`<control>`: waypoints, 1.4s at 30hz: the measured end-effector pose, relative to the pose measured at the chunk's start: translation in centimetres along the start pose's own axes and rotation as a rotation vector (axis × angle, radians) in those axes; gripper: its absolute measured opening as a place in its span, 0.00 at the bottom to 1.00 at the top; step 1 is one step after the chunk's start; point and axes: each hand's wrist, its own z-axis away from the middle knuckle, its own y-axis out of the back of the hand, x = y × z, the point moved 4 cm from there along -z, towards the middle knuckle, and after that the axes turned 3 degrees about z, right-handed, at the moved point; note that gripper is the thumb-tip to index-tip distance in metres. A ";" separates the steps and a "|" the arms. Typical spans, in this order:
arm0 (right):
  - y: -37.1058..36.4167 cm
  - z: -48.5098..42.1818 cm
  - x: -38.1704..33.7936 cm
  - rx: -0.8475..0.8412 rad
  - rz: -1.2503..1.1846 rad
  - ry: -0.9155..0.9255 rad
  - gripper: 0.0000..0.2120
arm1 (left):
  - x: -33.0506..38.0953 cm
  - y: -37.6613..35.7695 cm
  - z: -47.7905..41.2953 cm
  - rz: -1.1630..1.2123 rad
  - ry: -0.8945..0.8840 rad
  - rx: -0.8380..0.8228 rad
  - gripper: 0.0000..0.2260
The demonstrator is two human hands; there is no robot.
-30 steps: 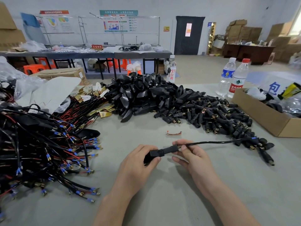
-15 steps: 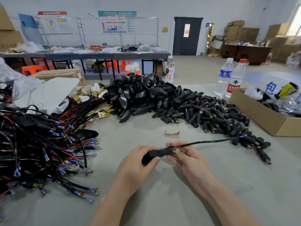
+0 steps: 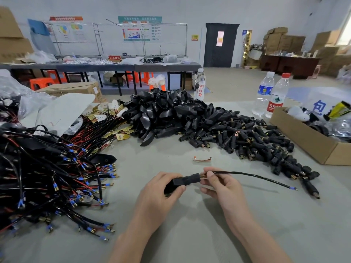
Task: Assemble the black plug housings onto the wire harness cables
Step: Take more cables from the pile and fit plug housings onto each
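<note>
- The left hand (image 3: 157, 194) grips a black, stepped plastic plug housing (image 3: 187, 180) by its wide end, held just above the grey table (image 3: 190, 234).
- The right hand (image 3: 222, 186) pinches a thin black cable (image 3: 247, 174) just behind its brass terminal (image 3: 202, 175), which sits at the housing's narrow mouth.
- The step in hand looks like seating the terminal. The next move calls for a straight push along the housing's axis.
- A tangled heap of black and red harness wires (image 3: 47, 177) crowds the left, and a small copper clip (image 3: 201, 159) lies just beyond the hands.
- A heap of small black plugs (image 3: 247, 137) lies to the right, near the cable's trailing end, which may snag there. Open room lies nearest the person.
</note>
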 end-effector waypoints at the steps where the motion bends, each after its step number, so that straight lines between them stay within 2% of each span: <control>1: -0.1 0.0 0.0 0.010 0.011 0.004 0.07 | 0.0 0.0 0.0 -0.003 -0.001 0.001 0.09; 6: -0.3 0.1 0.1 0.048 0.030 -0.005 0.07 | 0.1 -0.1 0.0 -0.021 -0.014 -0.022 0.08; 16: -0.2 0.2 -0.2 -0.004 0.037 -0.017 0.07 | 0.3 0.0 0.1 -0.047 -0.027 -0.021 0.09; 22: -0.9 0.5 -0.2 -0.061 0.005 -0.028 0.07 | -0.1 -0.4 0.1 -0.309 -0.033 0.003 0.11; 29: -1.4 0.8 -0.1 -0.135 0.011 -0.011 0.07 | -0.1 -0.6 0.1 -0.305 0.005 0.037 0.21; 38: -2.3 0.5 0.2 -0.144 0.004 -0.018 0.08 | 0.0 -0.4 -0.1 -0.335 0.067 0.120 0.19; 42: -1.4 0.1 0.2 -0.066 -0.060 -0.048 0.09 | -0.2 -0.2 -0.1 -0.270 0.059 0.058 0.17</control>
